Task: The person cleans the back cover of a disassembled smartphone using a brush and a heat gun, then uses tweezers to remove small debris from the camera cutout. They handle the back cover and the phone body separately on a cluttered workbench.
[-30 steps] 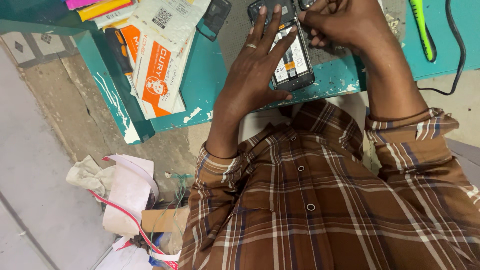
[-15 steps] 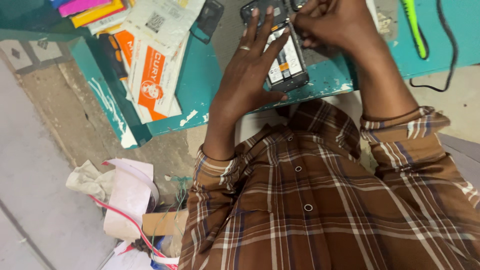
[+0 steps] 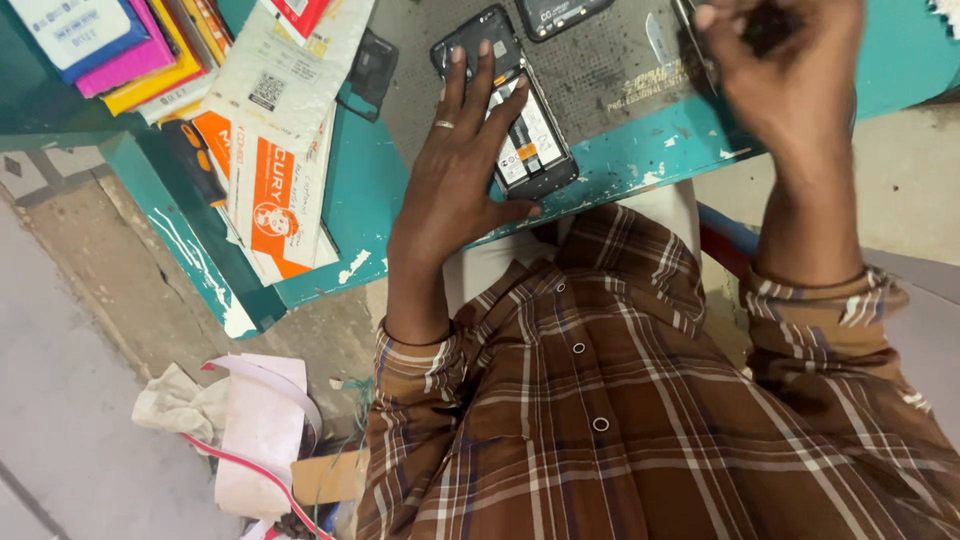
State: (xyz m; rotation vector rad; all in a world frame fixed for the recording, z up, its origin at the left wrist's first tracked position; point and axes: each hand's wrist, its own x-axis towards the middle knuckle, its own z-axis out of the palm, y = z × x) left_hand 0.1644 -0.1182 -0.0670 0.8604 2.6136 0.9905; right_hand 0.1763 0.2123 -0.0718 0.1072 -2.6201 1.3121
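Flat left hand (image 3: pixel 455 195) grip presses down the open phone (image 3: pixel 520 125) on the desk (image 3: pixel 640 175). Right hand (image 3: pixel 790 75) grip, beside it, pinches something tiny. Back off, insides showing; work unfinished.

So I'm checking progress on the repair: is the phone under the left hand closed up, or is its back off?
Back off. The phone lies on the grey mat with battery and internals exposed, left hand pressing it flat.

A brown plaid shirt with white buttons, long cuffed sleeves, and a ring (image 3: pixel 444 124) on one finger.
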